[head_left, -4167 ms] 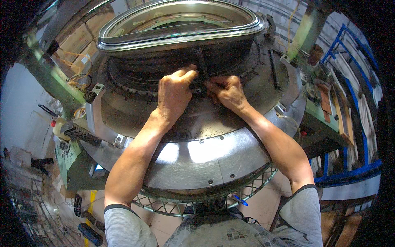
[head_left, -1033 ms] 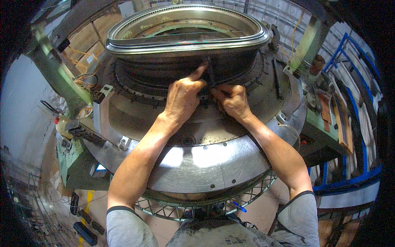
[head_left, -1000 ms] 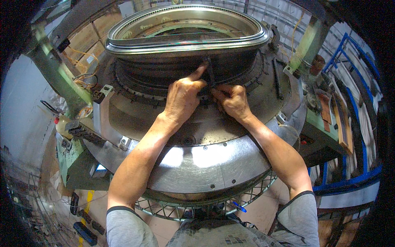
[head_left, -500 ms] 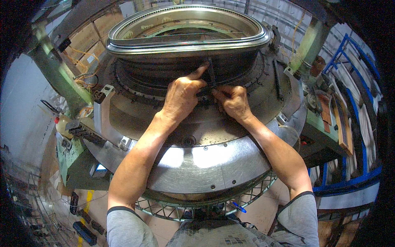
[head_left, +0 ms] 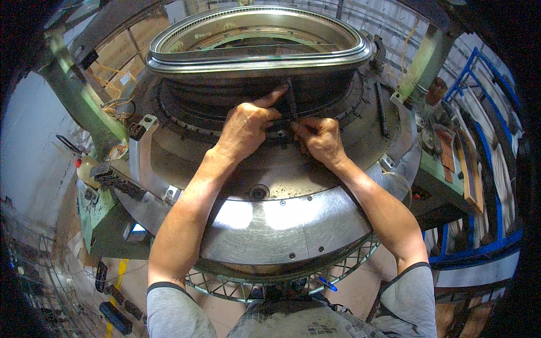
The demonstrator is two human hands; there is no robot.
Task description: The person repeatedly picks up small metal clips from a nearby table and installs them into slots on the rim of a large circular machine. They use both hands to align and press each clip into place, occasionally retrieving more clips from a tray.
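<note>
My left hand [head_left: 243, 127] reaches to the dark cylinder wall [head_left: 225, 94] of a large round metal machine. Its index finger is stretched out, the tip against a narrow dark upright strip [head_left: 291, 98]; the other fingers curl toward the palm. At the strip's lower end, my right hand [head_left: 322, 138] is closed, thumb and index finger pinched together. What lies in that pinch is too small to make out. A band of small fittings [head_left: 197, 129] runs round the cylinder's foot, partly behind my left hand.
A polished metal ring [head_left: 259, 236] curves below my forearms. Above the hands sits a bright rimmed ring [head_left: 259, 66]. Green posts [head_left: 84, 96] flank the machine, and a blue rack [head_left: 499, 191] with pale rolls stands right. A blue pen [head_left: 328, 284] is near my waist.
My left wrist and forearm have shifted slightly to the left, with the index fingertip still at the strip. My right hand has barely moved.
</note>
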